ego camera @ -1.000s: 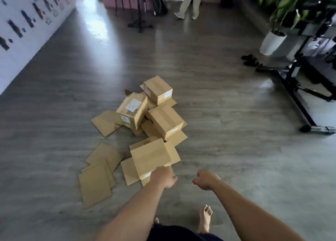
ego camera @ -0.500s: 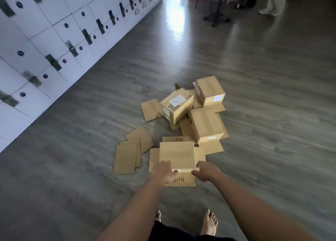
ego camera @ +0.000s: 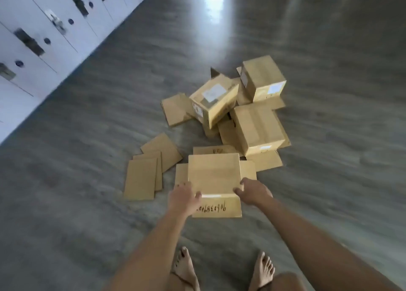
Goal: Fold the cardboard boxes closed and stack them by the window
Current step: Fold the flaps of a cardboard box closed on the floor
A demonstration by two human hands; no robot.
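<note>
Cardboard boxes lie scattered on the grey plank floor (ego camera: 329,180) in the one head view, and the nearest box (ego camera: 214,173) sits just ahead of the person's bare feet (ego camera: 185,268), well out from the white lockers (ego camera: 44,38). It rests upside down, flat base up, with its four flaps splayed out on the floor around it; the near flap (ego camera: 219,207) carries handwritten digits.

The left hand (ego camera: 183,199) curls loosely at the near left corner, fingers just touching the box edge. The right hand (ego camera: 252,191) cups the near right corner, thumb against the side. Neither grip looks closed yet; whether either is pressing I cannot tell.

It looks empty, so it should be light, with stiff walls and floppy flaps that will swing when lifted. I would take it by the two opposite side walls, not by the flaps.

Its top looks close to square, the slightly longer side running across the person, and its opening faces the floor. Beyond it, further from the lockers, the other boxes (ego camera: 259,128) lie in a tilted heap, and flat cardboard sheets (ego camera: 142,176) lie on the lockers' side.
</note>
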